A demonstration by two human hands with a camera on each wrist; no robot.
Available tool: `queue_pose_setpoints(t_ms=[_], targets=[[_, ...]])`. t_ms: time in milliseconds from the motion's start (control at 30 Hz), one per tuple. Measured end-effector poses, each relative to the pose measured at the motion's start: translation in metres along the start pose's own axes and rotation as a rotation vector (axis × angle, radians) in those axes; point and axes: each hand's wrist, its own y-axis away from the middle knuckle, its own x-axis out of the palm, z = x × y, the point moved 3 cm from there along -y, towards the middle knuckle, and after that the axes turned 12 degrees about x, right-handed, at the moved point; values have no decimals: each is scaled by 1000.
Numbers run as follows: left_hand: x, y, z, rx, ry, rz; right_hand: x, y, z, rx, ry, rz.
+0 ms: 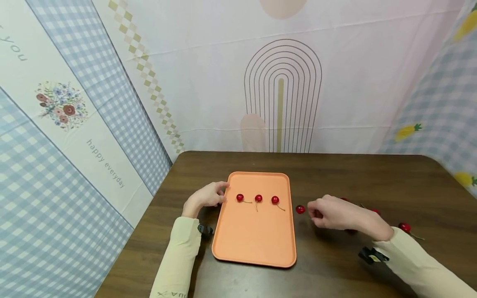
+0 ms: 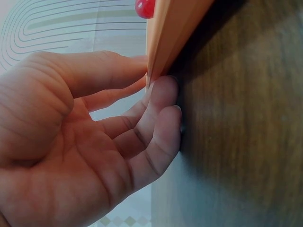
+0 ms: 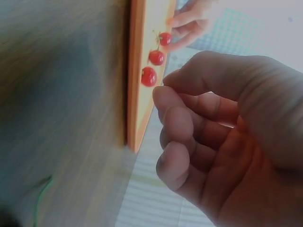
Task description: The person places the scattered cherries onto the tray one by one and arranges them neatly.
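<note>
An orange tray (image 1: 254,244) lies on the table, with three red cherries (image 1: 258,198) in a row on it, stems attached. My left hand (image 1: 208,194) holds the tray's left edge. In the left wrist view its thumb (image 2: 118,71) is at the rim, with curled fingers against the side. Right of the tray, my right hand (image 1: 335,213) has thumb and forefinger together, and another cherry (image 1: 299,209) hangs just past the fingertips, apparently pinched by its stem. The right wrist view hides that cherry behind the fingers; the tray's cherries (image 3: 156,57) show beyond.
More cherries (image 1: 404,227) lie on the dark wooden table (image 1: 231,161) at the right, partly hidden behind the right hand and forearm. A green stem (image 3: 42,196) shows low in the right wrist view. Patterned cloth (image 1: 208,82) hangs behind the table.
</note>
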Motion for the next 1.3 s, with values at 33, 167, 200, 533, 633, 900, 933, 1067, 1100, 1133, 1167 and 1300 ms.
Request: queue_pose_setpoints(t_ms=[33,167,200,533,633,900,933,1067,1100,1133,1167,1300], targets=[[0,0,0,-2,-2,1,0,-3,3,-5,1,2],[-1,0,-1,-3,-9,1,0,-17,14,-30,1,7],[-1,0,-1,-3,-9,-1,0,-20,16,-43,0,7],[1,0,0,-4,-12,2,-2,-53,37,-120,-18,8],[1,0,0,-6,-6,0,-2,-61,43,-131,-30,15],[0,1,0,-5,-4,-6,-2,-83,64,-194,-11,47],[0,2,0,-4,-5,-7,-1,-86,67,-195,-5,54],[1,2,0,-4,-2,-7,3,-96,73,-184,-6,98],[1,2,0,-3,-1,-6,3,-99,75,-184,-8,108],[1,2,-1,-5,6,-6,4,-101,77,-187,-12,116],[1,1,-1,-8,13,-6,5,-104,78,-185,-17,124],[2,0,-1,-16,20,-12,7,-111,86,-203,-5,126]])
